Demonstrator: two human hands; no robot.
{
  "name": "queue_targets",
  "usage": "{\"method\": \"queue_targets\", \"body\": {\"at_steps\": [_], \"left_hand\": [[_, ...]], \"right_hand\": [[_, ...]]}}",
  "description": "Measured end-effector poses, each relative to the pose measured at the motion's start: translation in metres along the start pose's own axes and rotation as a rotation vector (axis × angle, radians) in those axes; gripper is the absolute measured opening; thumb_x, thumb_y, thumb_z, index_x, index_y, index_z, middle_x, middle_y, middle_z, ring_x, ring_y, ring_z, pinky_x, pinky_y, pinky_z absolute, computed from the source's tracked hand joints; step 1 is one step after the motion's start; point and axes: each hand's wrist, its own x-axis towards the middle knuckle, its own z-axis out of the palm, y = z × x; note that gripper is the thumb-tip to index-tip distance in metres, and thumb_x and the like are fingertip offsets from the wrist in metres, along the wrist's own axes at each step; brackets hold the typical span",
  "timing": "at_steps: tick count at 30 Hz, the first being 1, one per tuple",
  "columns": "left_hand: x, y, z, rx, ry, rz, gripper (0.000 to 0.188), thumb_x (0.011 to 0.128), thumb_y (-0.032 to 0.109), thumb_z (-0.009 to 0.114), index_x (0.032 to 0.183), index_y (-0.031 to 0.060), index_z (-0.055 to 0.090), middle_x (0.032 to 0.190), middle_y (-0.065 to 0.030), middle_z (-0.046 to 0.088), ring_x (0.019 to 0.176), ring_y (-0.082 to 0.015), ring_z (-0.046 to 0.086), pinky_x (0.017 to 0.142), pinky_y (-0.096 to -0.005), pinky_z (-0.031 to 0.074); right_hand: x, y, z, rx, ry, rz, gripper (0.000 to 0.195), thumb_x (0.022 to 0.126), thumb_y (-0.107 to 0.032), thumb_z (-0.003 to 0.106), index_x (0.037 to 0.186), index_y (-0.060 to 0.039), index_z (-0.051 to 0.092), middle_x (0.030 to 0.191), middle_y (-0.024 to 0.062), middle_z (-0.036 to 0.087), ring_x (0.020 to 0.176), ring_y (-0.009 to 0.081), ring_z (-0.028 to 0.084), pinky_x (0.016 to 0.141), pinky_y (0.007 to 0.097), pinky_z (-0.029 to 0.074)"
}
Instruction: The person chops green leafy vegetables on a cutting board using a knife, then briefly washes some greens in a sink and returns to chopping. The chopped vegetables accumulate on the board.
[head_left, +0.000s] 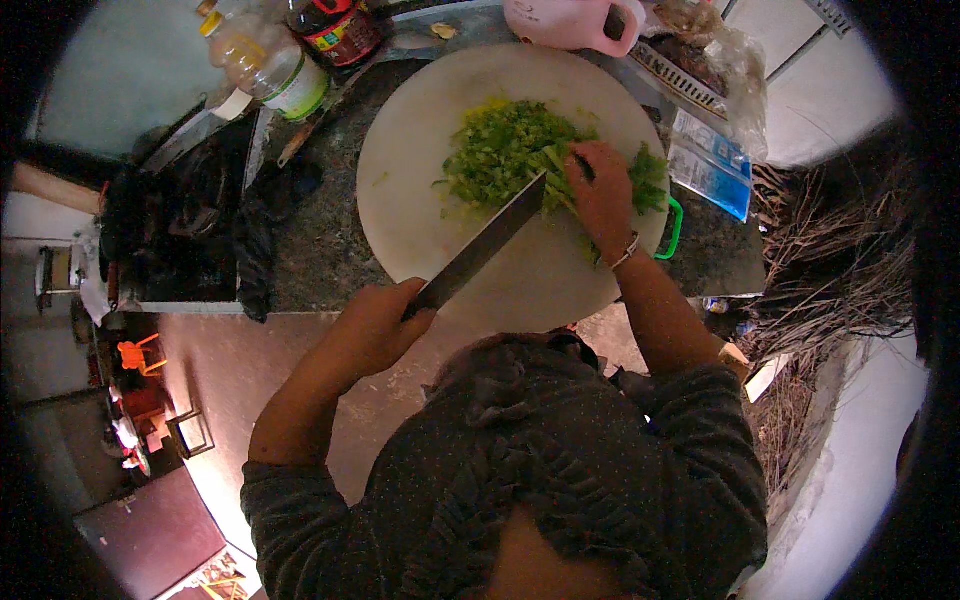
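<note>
My left hand (375, 326) is closed round the handle of a kitchen knife (487, 240). The knife's broad blade slants up to the right over a round white cutting board (405, 217), and its tip is at the edge of a heap of chopped green leafy vegetables (502, 150). With curled fingers, my right hand (600, 187) holds green stalks against the board, just right of the blade tip; the fingertips are partly hidden. More leafy greens (649, 178) lie to the right of that hand, near the board's rim.
Bottles (296, 82) and a pink handled container (574, 26) stand behind the board. A blue-and-white packet (712, 169) and dry twigs (832, 232) are at the right. At the left are black plastic bags (195, 202), another person's forearm (56, 191) and, lower, an orange stool (139, 356).
</note>
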Motion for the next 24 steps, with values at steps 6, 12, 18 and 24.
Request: {"method": "queue_targets", "body": {"at_steps": [6,12,18,24], "left_hand": [[0.009,0.007,0.003,0.081,0.022,0.017,0.016,0.074,0.016,0.052,0.081,0.0019,0.050,0.060,-0.0192,0.051,0.058,-0.0368,0.051,0.051,-0.0404,0.039],[0.000,0.006,0.005,0.057,0.030,-0.018,0.017,0.074,0.016,0.053,0.083,0.0014,0.051,0.060,-0.0194,0.052,0.057,-0.0360,0.052,0.052,-0.0398,0.041],[-0.010,0.008,-0.001,-0.069,0.194,-0.096,0.020,0.076,0.018,0.053,0.087,0.0009,0.051,0.061,-0.0182,0.053,0.057,-0.0330,0.054,0.052,-0.0373,0.041],[0.017,0.023,0.002,-0.112,0.246,-0.043,0.021,0.077,0.019,0.051,0.086,0.0000,0.050,0.059,-0.0182,0.053,0.053,-0.0323,0.052,0.050,-0.0380,0.038]], "right_hand": [[-0.009,-0.010,0.009,-0.198,-0.007,-0.065,0.019,0.074,-0.015,0.052,0.090,-0.0037,0.053,0.098,0.0150,0.049,0.093,0.0331,0.044,0.083,0.0406,0.035],[-0.011,-0.009,0.008,-0.175,-0.024,-0.052,0.017,0.073,-0.008,0.053,0.089,-0.0045,0.054,0.098,0.0116,0.049,0.095,0.0296,0.043,0.081,0.0376,0.037],[-0.011,-0.005,0.005,-0.097,-0.039,-0.064,0.019,0.068,-0.007,0.055,0.086,-0.0046,0.053,0.098,0.0128,0.050,0.094,0.0321,0.044,0.082,0.0399,0.038],[-0.018,-0.003,0.000,-0.098,-0.176,-0.092,0.015,0.068,-0.008,0.055,0.083,-0.0050,0.053,0.098,0.0116,0.050,0.095,0.0305,0.044,0.082,0.0372,0.039]]}}
